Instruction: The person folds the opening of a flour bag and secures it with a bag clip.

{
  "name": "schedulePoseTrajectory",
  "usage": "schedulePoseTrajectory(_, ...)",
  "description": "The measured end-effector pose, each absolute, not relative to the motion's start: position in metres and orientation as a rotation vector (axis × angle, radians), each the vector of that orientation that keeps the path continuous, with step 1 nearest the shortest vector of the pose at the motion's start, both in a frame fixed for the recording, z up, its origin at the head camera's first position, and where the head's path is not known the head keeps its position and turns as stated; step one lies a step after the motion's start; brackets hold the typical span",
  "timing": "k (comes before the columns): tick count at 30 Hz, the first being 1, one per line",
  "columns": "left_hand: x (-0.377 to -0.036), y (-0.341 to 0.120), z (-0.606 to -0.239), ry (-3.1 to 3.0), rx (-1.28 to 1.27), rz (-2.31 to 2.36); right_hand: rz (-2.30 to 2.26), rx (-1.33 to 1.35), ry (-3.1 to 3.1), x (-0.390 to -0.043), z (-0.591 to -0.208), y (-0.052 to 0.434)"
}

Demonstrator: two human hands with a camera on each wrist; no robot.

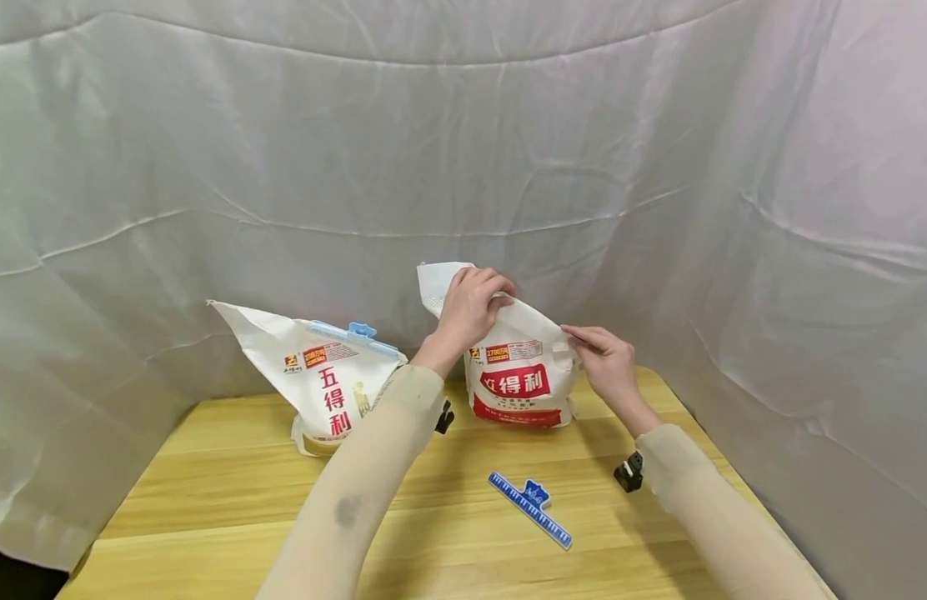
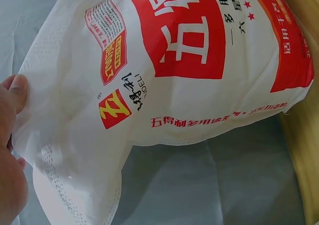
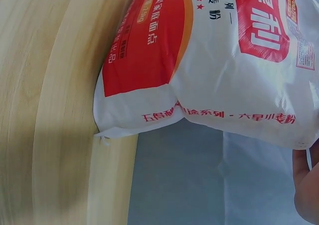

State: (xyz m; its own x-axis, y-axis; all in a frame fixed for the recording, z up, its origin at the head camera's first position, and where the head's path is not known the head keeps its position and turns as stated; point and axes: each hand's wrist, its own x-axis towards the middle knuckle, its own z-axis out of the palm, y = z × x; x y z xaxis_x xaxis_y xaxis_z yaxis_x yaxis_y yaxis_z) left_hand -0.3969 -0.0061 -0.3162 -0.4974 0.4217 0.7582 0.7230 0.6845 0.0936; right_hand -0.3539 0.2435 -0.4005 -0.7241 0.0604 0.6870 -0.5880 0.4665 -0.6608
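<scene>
A white flour bag (image 1: 512,379) with red printing stands upright at the back of the table, its top folded over. My left hand (image 1: 474,302) pinches the folded top edge, thumb in front, as the left wrist view shows beside the bag (image 2: 65,100). At the top right corner of the bag, my right hand (image 1: 608,360) pinches the edge between thumb and fingers. The bag's lower part (image 3: 144,70) fills much of the right wrist view. On the table in front lies a dark blue sealing clip (image 1: 529,507) with a piano-key pattern.
To the left stands a second flour bag (image 1: 321,392), its folded top held by a light blue clip (image 1: 354,333). Grey cloth (image 1: 343,167) hangs right behind the wooden table (image 1: 216,500) and along both sides.
</scene>
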Motion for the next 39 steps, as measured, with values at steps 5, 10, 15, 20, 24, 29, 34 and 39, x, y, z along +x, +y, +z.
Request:
schedulePoseTrajectory(5,-0.397,-0.006,-0.317,-2.16,-0.871,-0.524,1.275,0.44,-2.065,-0.353,-0.401,0.244)
schedulePoseTrajectory(10,-0.396,-0.005,-0.315,-2.16,-0.887,-0.527,1.27,0.445,-2.14,-0.348,-0.396,0.247)
schedulePoseTrajectory(15,-0.398,-0.005,-0.316,-2.166,-0.891,-0.516,1.269,0.428,-2.265,-0.339,-0.39,0.251)
schedulePoseTrajectory(20,-0.399,-0.005,-0.316,-2.166,-0.89,-0.511,1.271,0.404,-2.337,-0.332,-0.389,0.253)
schedulePoseTrajectory(24,-0.399,-0.004,-0.316,-2.178,-0.885,-0.508,1.241,0.409,-2.34,-0.324,-0.389,0.254)
schedulePoseTrajectory(29,-0.398,-0.003,-0.317,-2.198,-0.871,-0.508,1.21,0.412,-2.316,-0.315,-0.39,0.255)
schedulePoseTrajectory(34,-0.398,-0.002,-0.316,-2.198,-0.867,-0.505,1.216,0.411,-2.302,-0.306,-0.392,0.254)
schedulePoseTrajectory(39,-0.398,-0.001,-0.317,-2.191,-0.872,-0.502,1.222,0.45,-2.321,-0.295,-0.396,0.252)
